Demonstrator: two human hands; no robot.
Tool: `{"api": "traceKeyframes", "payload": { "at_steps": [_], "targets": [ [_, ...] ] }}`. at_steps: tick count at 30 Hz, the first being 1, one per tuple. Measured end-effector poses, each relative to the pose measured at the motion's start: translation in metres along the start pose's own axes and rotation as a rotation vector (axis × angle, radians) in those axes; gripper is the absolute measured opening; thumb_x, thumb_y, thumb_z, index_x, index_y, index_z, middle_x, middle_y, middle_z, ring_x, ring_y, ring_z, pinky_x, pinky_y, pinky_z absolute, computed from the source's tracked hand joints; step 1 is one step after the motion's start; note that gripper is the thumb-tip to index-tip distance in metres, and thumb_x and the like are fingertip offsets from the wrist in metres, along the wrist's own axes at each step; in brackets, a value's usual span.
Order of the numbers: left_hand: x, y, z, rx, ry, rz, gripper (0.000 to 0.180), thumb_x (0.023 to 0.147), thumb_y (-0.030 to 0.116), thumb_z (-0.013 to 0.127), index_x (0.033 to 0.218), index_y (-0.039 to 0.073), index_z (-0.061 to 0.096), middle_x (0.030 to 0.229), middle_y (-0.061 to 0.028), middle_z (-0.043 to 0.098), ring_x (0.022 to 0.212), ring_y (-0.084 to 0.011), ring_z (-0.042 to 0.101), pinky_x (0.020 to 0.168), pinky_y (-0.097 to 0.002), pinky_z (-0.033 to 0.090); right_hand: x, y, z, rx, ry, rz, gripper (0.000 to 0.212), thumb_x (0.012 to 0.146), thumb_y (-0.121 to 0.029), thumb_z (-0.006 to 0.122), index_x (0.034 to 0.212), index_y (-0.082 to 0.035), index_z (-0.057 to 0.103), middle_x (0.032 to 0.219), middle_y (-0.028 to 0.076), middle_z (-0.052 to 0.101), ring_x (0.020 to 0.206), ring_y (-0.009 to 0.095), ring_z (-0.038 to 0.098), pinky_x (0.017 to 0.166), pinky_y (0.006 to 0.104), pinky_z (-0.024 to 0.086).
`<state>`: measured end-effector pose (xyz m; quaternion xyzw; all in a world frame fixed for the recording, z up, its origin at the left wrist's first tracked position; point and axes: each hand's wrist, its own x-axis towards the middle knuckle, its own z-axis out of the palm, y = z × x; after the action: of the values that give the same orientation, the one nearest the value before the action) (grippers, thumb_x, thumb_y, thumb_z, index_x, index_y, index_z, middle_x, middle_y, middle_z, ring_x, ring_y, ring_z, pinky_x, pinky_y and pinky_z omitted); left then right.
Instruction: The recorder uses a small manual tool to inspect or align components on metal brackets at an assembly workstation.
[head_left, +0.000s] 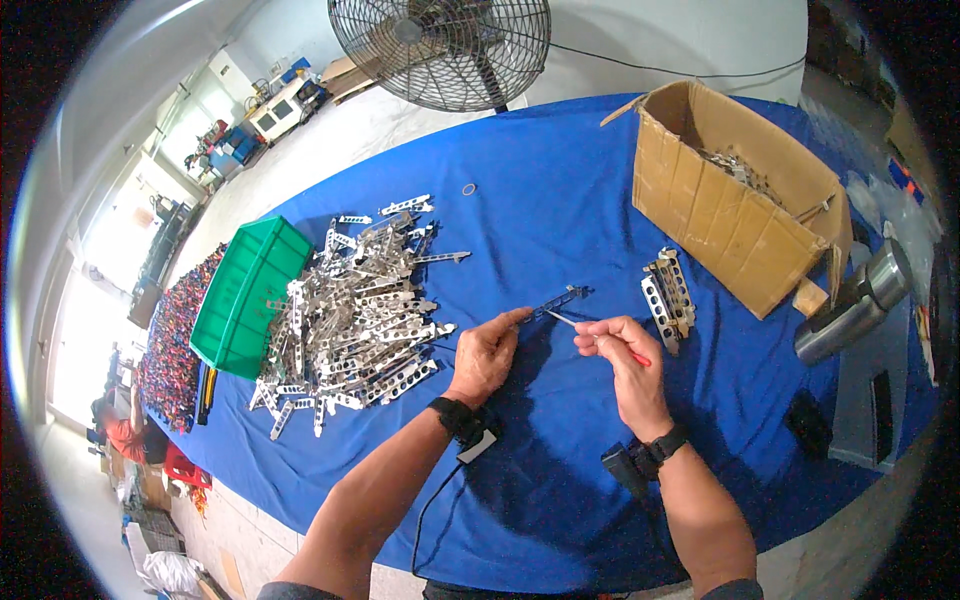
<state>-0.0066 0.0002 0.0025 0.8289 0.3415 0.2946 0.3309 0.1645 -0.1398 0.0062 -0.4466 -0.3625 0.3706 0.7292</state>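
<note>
Matt blue cloth over the table, slightly creased, heap of bright shiny metal brackets, one thin perforated metal strip held up, glossy green plastic bin, rough brown cardboard box, brushed steel flask, black wire fan grille

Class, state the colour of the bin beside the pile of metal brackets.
The bin is green, seen in the head view.

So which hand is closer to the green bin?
Left. The left hand is across the pile of metal strips from the green bin; the right hand is farther, beyond the left.
</note>
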Motion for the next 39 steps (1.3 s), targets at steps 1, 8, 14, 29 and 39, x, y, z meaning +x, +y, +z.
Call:
{"api": "traceKeyframes", "payload": {
  "at_steps": [1,8,14,29,39],
  "targets": [
    [-0.0002,0.0031,-0.0012,0.001,-0.01,-0.012,0.027,0.094,0.008,0.054,0.117,0.007,0.068,0.07,-0.0146,0.062,0.059,-0.0164,0.057,0.061,-0.0316,0.048,0.0003,0.0012,-0.0013,0.005,0.017,-0.001,0.016,0.098,-0.008,0.049,0.101,0.002,0.062,0.108,0.013,0.068,0.095,0.018,0.065,0.088,0.0324,0.053],
    [0.0008,0.0013,-0.0003,-0.016,-0.004,0.02,0.026,0.094,0.008,0.054,0.117,0.007,0.068,0.082,-0.0175,0.069,0.067,-0.0182,0.065,0.065,-0.0317,0.051,-0.0007,-0.0027,0.0026,-0.013,-0.029,-0.017,0.017,0.099,-0.008,0.049,0.1,0.001,0.063,0.106,0.013,0.069,0.094,0.017,0.065,0.088,0.0324,0.052],
    [0.0004,0.0082,-0.0039,0.031,-0.044,-0.046,0.026,0.095,0.009,0.055,0.117,0.007,0.067,0.084,-0.0184,0.069,0.07,-0.02,0.068,0.067,-0.0323,0.052,-0.0003,-0.0023,0.0023,0.016,0.001,-0.021,0.017,0.099,-0.009,0.049,0.1,0.001,0.062,0.108,0.013,0.068,0.094,0.017,0.065,0.089,0.0329,0.052],
    [0.0003,0.001,0.0016,-0.028,0.015,0.013,0.026,0.095,0.01,0.055,0.117,0.008,0.068,0.068,-0.0149,0.061,0.057,-0.0147,0.056,0.058,-0.032,0.047,0.001,-0.0009,0.0016,0.056,-0.002,-0.007,0.017,0.099,-0.008,0.048,0.103,0.002,0.062,0.107,0.013,0.068,0.094,0.018,0.065,0.086,0.0327,0.053],
    [0.0004,0.001,0.0013,-0.03,0.017,0.025,0.026,0.094,0.009,0.054,0.116,0.008,0.068,0.066,-0.0137,0.059,0.055,-0.0148,0.053,0.056,-0.0318,0.046,0.0017,0.002,0.002,0.045,0.027,-0.008,0.016,0.099,-0.007,0.049,0.102,0.001,0.062,0.105,0.013,0.068,0.093,0.019,0.066,0.086,0.0327,0.054]
  ]
}}
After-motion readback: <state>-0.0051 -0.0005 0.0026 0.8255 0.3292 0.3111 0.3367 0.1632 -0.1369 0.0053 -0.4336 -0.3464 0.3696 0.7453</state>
